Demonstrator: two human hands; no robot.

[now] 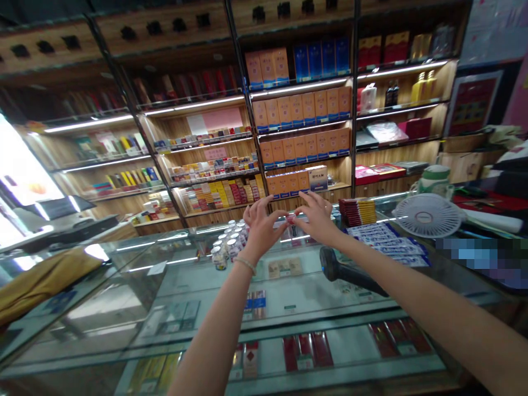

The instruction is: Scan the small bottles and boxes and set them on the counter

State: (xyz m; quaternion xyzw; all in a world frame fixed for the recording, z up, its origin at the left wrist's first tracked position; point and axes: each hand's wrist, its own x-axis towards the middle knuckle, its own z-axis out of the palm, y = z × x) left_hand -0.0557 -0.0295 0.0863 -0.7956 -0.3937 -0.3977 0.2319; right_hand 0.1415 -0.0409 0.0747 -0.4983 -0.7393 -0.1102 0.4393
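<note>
Okay, so the left hand and right hand are close together at the fingertips above the glass counter, with a tiny pinkish thing between them. Too blurry to tell if either's really pinching it. Jars sit just beside the left hand, scanner near the right forearm.

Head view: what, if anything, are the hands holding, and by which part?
Cannot be told: left hand and right hand nearly meet, but anything pinched there is too small and blurred to identify.
</note>
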